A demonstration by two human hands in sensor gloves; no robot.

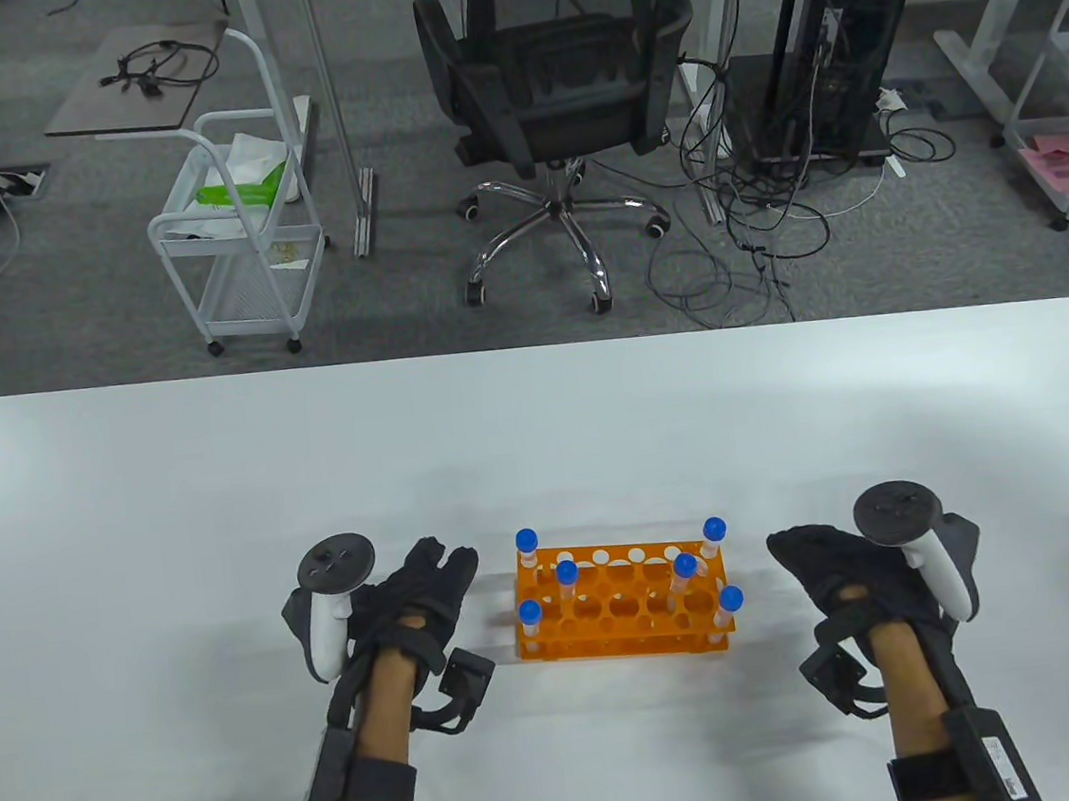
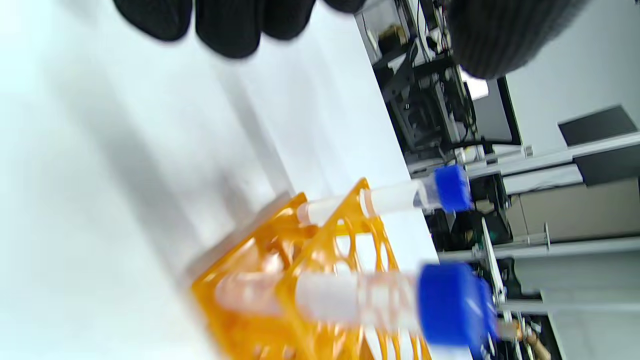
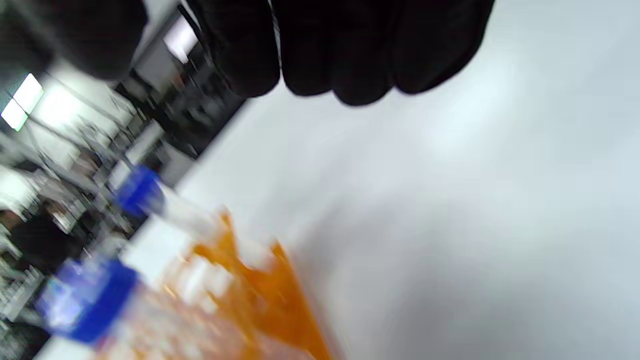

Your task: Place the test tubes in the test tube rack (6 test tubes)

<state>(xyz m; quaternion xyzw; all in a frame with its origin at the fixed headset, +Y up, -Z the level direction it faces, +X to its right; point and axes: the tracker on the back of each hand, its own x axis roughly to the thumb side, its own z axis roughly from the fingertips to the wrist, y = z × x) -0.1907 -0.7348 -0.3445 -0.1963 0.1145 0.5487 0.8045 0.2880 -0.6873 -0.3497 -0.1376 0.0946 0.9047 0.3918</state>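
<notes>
Table view, tabletop: a wide white tabletop point(image 1: 221, 510) with rounded corners.
Table view, rack: an orange plastic test tube rack point(image 1: 625, 608) stands near the front middle, with six clear test tubes with blue caps point(image 1: 567, 573) standing in it.
Table view, hands: the left hand point(image 1: 412, 597) is just left of the rack and the right hand point(image 1: 833, 565) is near its right side. Both hold nothing, with fingers loose.
Table view, room: grey carpet floor point(image 1: 58, 317), a black office chair on wheels point(image 1: 551, 103), a white wire cart point(image 1: 240, 231), and tangled black cables point(image 1: 743, 207).
Left wrist view: black fingertips point(image 2: 227, 30) hang over the tabletop, not touching the rack point(image 2: 250, 320); a tube point(image 2: 390, 197) sticks out of it.
Right wrist view: blurry. The fingertips point(image 3: 350, 55) are curled and apart from the rack point(image 3: 270, 300).
</notes>
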